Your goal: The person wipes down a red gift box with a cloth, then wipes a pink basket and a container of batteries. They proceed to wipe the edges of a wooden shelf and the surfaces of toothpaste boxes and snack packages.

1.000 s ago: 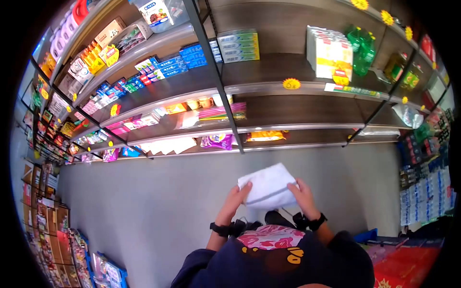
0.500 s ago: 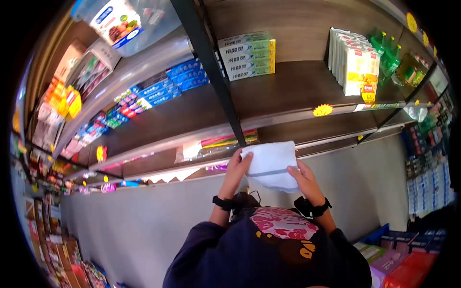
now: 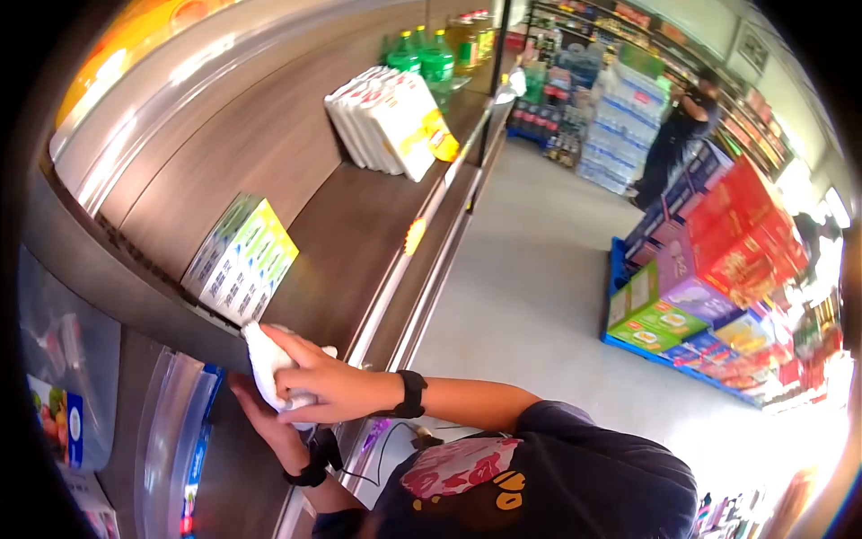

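Observation:
A bunched white cloth (image 3: 269,364) is held near the dark upright between two shelf bays. My right hand (image 3: 328,382) grips it from above, fingers wrapped round it. Below and to the left, my left hand (image 3: 265,418) lies against the cloth's lower side, its fingers partly hidden. Just above the cloth, a stack of green and white boxes (image 3: 242,260) stands on the brown shelf (image 3: 337,242). Black bands circle both wrists.
White packets (image 3: 386,121) and green bottles (image 3: 422,56) stand farther along the shelf. Stacked cartons (image 3: 700,269) sit on a blue pallet across the aisle. A person (image 3: 678,135) stands beside water packs (image 3: 628,117). A clear tub (image 3: 67,359) is at left.
The view has turned right along the aisle. The cloth, spread flat between both hands before, is now bunched in my right hand close to the shelf upright and boxes.

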A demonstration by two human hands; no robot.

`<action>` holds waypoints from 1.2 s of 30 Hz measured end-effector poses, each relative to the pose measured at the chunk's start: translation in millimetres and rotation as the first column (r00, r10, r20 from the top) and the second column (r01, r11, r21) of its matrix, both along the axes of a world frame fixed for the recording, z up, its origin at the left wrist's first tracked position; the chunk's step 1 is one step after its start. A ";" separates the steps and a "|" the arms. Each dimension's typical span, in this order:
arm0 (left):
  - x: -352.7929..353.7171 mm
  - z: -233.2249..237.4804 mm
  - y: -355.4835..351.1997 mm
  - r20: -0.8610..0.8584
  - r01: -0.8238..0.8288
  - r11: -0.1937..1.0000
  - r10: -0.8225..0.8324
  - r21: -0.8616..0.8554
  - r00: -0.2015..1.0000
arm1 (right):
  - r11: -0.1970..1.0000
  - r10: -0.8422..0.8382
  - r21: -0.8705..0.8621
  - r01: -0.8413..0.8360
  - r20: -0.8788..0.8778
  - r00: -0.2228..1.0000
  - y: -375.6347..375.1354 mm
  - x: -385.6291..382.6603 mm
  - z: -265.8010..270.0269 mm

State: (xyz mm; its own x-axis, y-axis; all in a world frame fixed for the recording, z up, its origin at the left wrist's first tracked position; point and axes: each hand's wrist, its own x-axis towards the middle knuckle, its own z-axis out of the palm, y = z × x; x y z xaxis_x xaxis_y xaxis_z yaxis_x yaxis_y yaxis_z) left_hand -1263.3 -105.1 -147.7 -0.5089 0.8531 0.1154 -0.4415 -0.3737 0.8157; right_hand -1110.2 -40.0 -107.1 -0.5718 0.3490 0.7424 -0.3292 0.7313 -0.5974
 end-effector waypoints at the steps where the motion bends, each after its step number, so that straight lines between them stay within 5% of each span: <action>1: 2.4 9.0 14.6 0.004 0.024 1.000 -0.024 0.008 1.000 | 0.989 0.102 -0.116 -0.095 0.056 0.993 1.6 8.9 1.9; 2: 3.4 19.1 30.9 -0.373 0.011 0.991 0.039 0.131 0.927 | 0.992 0.077 -0.105 -0.070 0.063 0.995 2.1 8.3 2.9; 3: 5.3 27.2 43.0 -0.683 0.035 0.967 0.153 0.253 0.714 | 0.994 0.103 -0.052 -0.100 0.064 0.993 4.1 9.3 2.5; 4: 6.7 31.3 48.6 -0.678 0.046 0.965 0.146 0.258 0.721 | 0.991 0.132 -0.002 -0.132 0.071 0.989 5.2 10.9 1.7; 6: 8.1 34.4 53.1 -0.525 0.273 0.952 -0.164 0.137 0.835 | 0.996 0.057 0.061 -0.061 0.068 0.996 6.5 2.8 3.6; 8: -2.0 30.4 52.5 -0.476 0.327 0.932 -0.220 0.154 0.851 | 0.999 0.014 0.043 -0.021 0.149 0.989 7.3 -7.7 9.3; 10: -7.8 30.0 35.7 -0.070 0.565 0.766 -0.574 0.305 0.816 | 0.984 -0.138 0.116 0.132 0.046 0.989 3.6 -25.6 5.2; 12: -18.8 20.3 29.2 -0.055 0.525 0.819 -0.528 0.233 0.848 | 0.972 -0.206 0.086 0.220 -0.143 0.968 6.0 -37.7 -4.6; 14: -41.7 -12.6 33.6 -0.607 0.321 0.947 -0.251 0.006 0.754 | 0.969 -0.238 0.024 0.244 -0.157 0.959 6.8 -45.9 -13.6; 17: -35.6 -41.2 43.1 -0.572 0.209 0.978 -0.184 -0.022 0.799 | 0.950 -0.268 0.128 0.285 -0.134 0.954 10.6 -43.4 -20.8; 23: -22.7 -74.5 23.4 -0.445 0.166 0.985 -0.165 -0.038 0.880 | 0.971 -0.225 0.047 0.234 -0.144 0.964 11.3 -42.6 -65.7; 27: -16.8 -74.3 8.5 -0.365 0.319 0.945 -0.324 -0.078 0.873 | 0.971 -0.239 -0.019 0.239 -0.052 0.970 1.4 -35.9 -90.0; 34: 5.8 -92.2 -24.9 -0.572 0.047 0.908 -0.302 -0.416 0.763 | 0.977 -0.202 -0.044 0.209 0.126 0.971 -5.4 -18.7 -125.2; 36: 13.2 -98.7 -37.6 -0.582 0.007 0.928 -0.240 -0.373 0.777 | 0.973 -0.220 -0.029 0.230 0.193 0.956 -11.0 -11.3 -117.9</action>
